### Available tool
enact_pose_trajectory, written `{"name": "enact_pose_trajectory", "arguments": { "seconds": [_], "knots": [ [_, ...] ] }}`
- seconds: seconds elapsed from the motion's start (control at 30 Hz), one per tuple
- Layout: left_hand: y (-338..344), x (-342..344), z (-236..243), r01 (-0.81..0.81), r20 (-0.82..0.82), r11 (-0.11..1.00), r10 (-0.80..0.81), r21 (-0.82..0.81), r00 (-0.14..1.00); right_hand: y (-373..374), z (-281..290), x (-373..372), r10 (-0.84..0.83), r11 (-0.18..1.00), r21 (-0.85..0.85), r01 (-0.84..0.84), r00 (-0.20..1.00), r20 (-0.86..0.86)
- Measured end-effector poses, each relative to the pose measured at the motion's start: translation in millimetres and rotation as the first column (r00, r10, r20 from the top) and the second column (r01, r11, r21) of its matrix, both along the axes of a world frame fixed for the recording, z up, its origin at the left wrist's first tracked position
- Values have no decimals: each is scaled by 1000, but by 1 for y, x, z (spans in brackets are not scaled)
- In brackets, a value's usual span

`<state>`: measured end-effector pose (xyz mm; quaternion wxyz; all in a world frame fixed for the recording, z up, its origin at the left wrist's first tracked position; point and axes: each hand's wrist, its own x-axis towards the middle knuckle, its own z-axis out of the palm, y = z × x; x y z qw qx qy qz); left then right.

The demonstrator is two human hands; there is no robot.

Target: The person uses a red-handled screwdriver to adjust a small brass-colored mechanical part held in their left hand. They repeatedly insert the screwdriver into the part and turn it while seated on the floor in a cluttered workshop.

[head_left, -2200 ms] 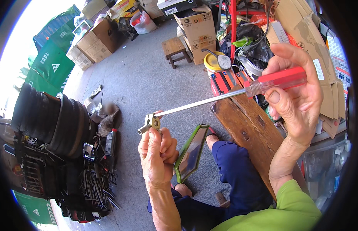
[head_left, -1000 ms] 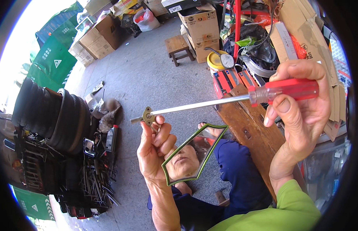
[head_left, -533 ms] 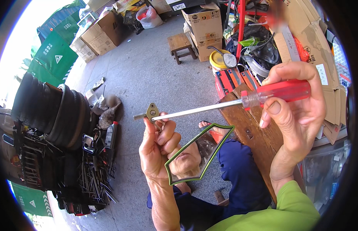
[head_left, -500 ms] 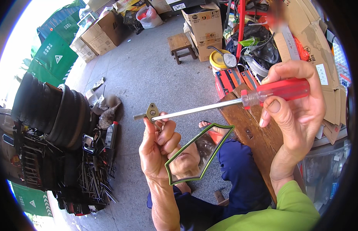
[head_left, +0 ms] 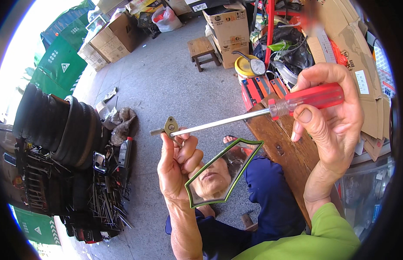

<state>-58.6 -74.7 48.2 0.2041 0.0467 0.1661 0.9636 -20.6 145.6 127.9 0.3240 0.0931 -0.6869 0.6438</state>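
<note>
My left hand (head_left: 177,169) is closed around the stem of a green-rimmed, angular mirror (head_left: 238,162), probably a vehicle's side mirror. Above its fingertips stands the mirror's small metal mounting bracket (head_left: 170,125), with a cross-head screw at its top and a threaded stud pointing left. In my right hand (head_left: 333,130), a screwdriver (head_left: 312,99) with a clear red handle is gripped between thumb and fingers. Its long steel shaft slants down to the left, and its tip meets the lower end of the bracket. The exact contact is too small to make out.
A wooden bench (head_left: 281,149) lies under my right arm. Left are stacked tyres (head_left: 76,130) and a heap of tools (head_left: 106,199). Farther off are a small stool (head_left: 201,50), cardboard boxes (head_left: 229,30) and a yellow-lidded bucket (head_left: 245,67).
The screwdriver's handle and my right hand have shifted slightly left and up or turned a little. The tip stays at the bracket; my left hand and the mirror barely move.
</note>
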Motion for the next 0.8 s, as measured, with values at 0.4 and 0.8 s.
{"name": "enact_pose_trajectory", "arguments": {
  "seconds": [0.4,0.8],
  "knots": [
    [1,1,2,18,48,992,-24,123,999,0,0,0,9,1000,20,-9,1000,-3],
    [2,0,1,13,-22,997,-11,82,1000,-12,-2,2,-91,996,-6,91,990,-111]
  ]
}}
